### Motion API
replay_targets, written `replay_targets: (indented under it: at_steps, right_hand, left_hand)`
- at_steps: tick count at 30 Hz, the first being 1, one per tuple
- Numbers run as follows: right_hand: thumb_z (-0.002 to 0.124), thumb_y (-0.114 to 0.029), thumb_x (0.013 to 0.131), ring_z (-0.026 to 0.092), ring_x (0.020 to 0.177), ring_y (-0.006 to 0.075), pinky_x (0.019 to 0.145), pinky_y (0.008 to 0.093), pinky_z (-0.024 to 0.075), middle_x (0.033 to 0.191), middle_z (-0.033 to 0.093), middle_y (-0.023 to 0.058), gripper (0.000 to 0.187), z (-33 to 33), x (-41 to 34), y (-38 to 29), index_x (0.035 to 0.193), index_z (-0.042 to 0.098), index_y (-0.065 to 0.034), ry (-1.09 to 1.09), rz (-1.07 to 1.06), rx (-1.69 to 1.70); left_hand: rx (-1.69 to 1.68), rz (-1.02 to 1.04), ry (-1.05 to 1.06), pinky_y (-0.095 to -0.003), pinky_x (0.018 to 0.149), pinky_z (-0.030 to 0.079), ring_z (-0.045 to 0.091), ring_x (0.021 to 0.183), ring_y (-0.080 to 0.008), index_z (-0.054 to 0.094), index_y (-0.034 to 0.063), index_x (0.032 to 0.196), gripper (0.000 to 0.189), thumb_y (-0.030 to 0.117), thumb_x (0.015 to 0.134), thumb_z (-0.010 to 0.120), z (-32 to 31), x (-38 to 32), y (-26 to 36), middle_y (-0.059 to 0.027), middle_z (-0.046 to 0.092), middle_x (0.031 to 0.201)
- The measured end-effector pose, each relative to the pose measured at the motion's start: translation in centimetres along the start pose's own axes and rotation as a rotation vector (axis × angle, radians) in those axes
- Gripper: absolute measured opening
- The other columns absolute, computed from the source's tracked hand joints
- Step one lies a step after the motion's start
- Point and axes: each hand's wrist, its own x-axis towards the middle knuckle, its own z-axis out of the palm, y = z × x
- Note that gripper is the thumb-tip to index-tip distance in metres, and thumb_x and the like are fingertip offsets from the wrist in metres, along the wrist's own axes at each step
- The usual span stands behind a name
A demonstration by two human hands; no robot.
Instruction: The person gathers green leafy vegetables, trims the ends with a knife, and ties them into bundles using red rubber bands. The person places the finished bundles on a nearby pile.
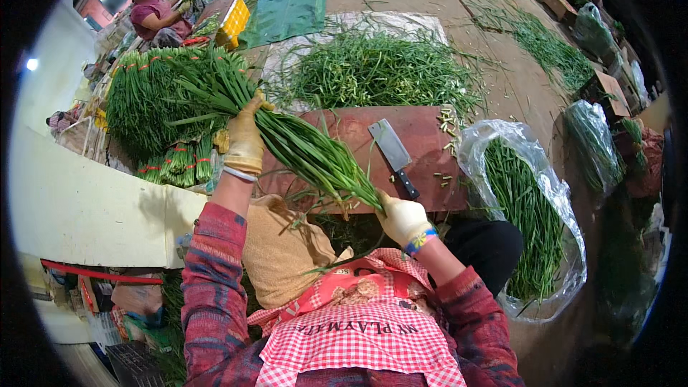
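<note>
A long loose bunch of green garlic chives (306, 148) stretches slantwise between my two gloved hands. My left hand (246, 134) grips it near the leafy end, at the left of the board. Around the stem end, close to the board's front edge, my right hand (403, 217) is closed. Beneath the bunch lies a reddish-brown cutting board (344, 123). A cleaver (392, 145) with a black handle rests on it, blade pointing away from me. Short cut stem ends (447, 123) are scattered along the board's right side.
Tied chive bundles (145, 102) are stacked at the left. A heap of loose trimmings (376, 70) lies beyond the board. An open clear plastic bag (575, 226) of chives stands at my right. Another person (161, 16) sits at the far left by a yellow crate (235, 21).
</note>
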Motion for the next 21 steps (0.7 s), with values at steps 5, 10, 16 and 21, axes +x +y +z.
replay_targets:
  at_steps: [5, 10, 16, 21]
  right_hand:
    - [0.061, -0.024, 0.092, 0.069, 0.075, 0.0363, 0.065, 0.0479, 0.0541, 0.081, 0.07, 0.0156, 0.029, -1.1, -8.0, 0.8, 0.119, 0.063, -0.011, 0.11, -0.056, 0.077]
    - [0.073, -0.037, 0.084, 0.066, 0.102, 0.0387, 0.087, 0.0464, 0.0539, 0.118, 0.065, 0.0227, 0.075, -4.2, -9.1, 1.6, 0.143, 0.045, -0.0004, 0.092, -0.248, 0.047]
    - [0.069, -0.028, 0.095, 0.052, 0.134, 0.0309, 0.112, 0.0381, 0.0392, 0.142, 0.054, 0.0235, 0.065, -10.1, -1.4, -3.2, 0.146, 0.043, 0.0034, 0.31, -0.413, 0.818]
    - [0.049, -0.048, 0.105, 0.054, 0.127, 0.0225, 0.109, 0.0346, 0.0408, 0.137, 0.059, 0.0173, 0.065, -10.0, 5.0, -3.1, 0.146, 0.045, 0.003, 0.099, -0.377, 1.035]
  left_hand:
    - [-0.183, -0.16, 0.023, -0.0368, 0.07, 0.054, 0.062, 0.069, -0.0209, 0.069, 0.0052, 0.095, 0.028, 0.032, 0.088, 0.073, -1.9, -0.2, 3.0, -0.0065, 0.067, 0.084]
    - [-0.318, -0.182, -0.337, -0.0381, 0.082, 0.056, 0.067, 0.081, -0.0221, 0.065, 0.0061, 0.088, 0.02, 0.024, 0.091, 0.072, 0.2, -3.7, 4.2, -0.0069, 0.067, 0.082]
    - [-0.105, -0.062, -1.104, -0.0433, 0.094, 0.047, 0.062, 0.091, -0.0271, 0.061, 0.0036, 0.103, 0.031, 0.03, 0.091, 0.071, 4.4, -7.3, 5.8, -0.0035, 0.061, 0.082]
    - [-0.146, -0.119, -1.396, -0.0444, 0.089, 0.047, 0.061, 0.084, -0.0263, 0.058, 0.005, 0.125, 0.052, 0.032, 0.085, 0.076, 8.5, -12.1, 9.7, -0.0026, 0.06, 0.078]
